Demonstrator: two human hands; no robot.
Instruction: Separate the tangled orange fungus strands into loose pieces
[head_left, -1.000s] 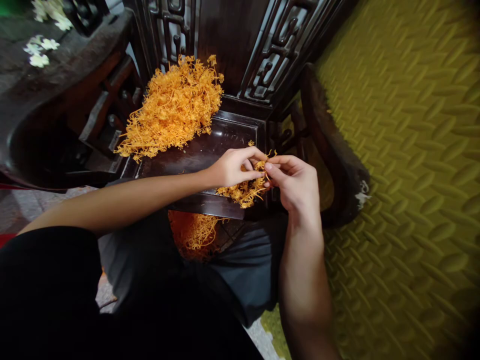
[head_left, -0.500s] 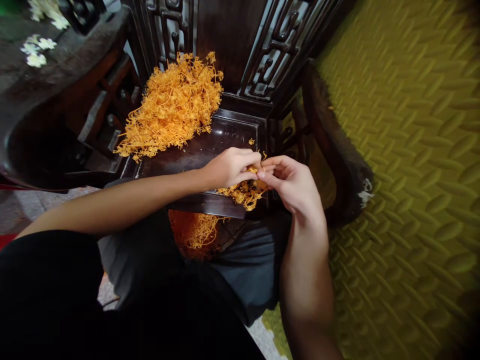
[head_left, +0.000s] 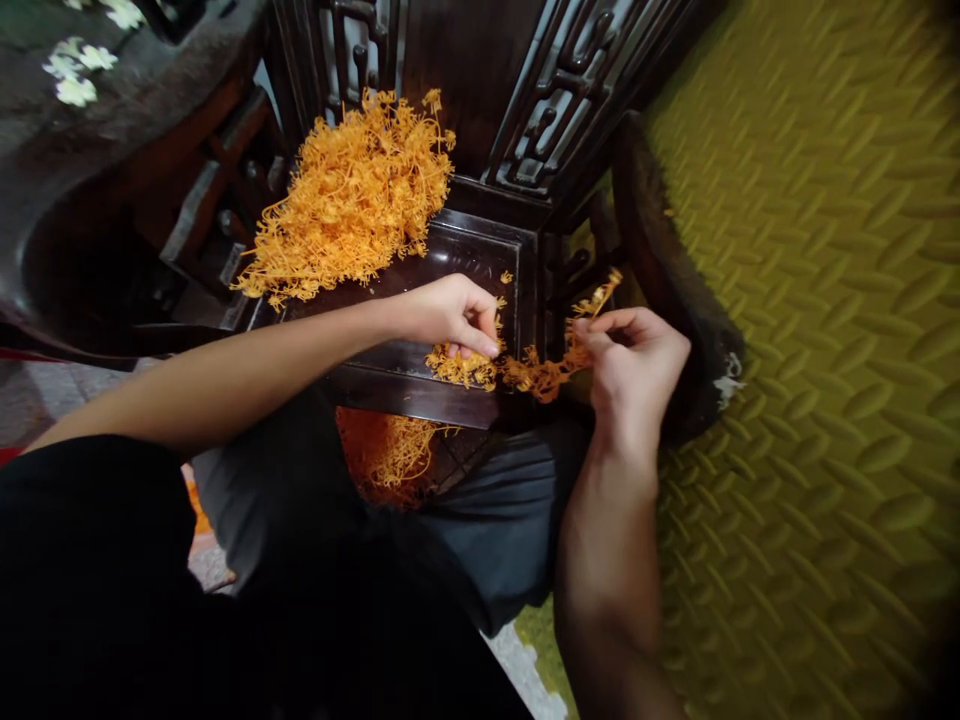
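Many orange stalks (head_left: 356,200) heap on the seat's (head_left: 476,255) left. Next, my left hand (head_left: 454,315), fingers curled nearly closed, sits over a small pile (head_left: 457,371); I can't tell its grip. A strand (head_left: 547,378) runs right, pinched between my right hand's (head_left: 637,350) thumb and finger.

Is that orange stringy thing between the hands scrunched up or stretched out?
Stretched out, but loosely: the orange strand dips between the left hand and the right hand, with one end sticking up.
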